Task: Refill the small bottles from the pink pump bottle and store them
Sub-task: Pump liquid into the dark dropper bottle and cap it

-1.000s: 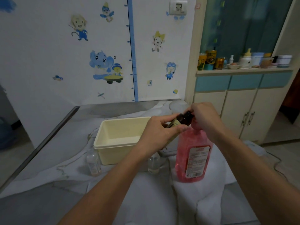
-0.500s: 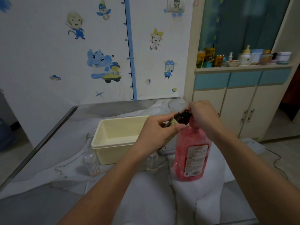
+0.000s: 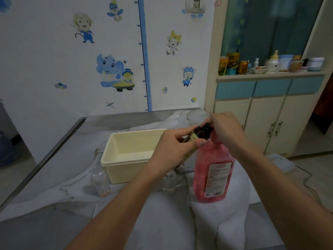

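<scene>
Pink pump bottle (image 3: 213,170) stands on the white cloth (image 3: 225,222), right hand (image 3: 226,129) curled over its top, left hand (image 3: 173,147) gripping a tilted dark small bottle (image 3: 199,133) against it.

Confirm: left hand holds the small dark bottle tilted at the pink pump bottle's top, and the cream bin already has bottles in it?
Not quite. The head view shows the cream bin holding nothing; two clear small bottles stand outside it on the cloth. The rest is right.

Pump head hidden under right hand (image 3: 225,130) (shelf jars (image 3: 232,64) blurred).
</scene>
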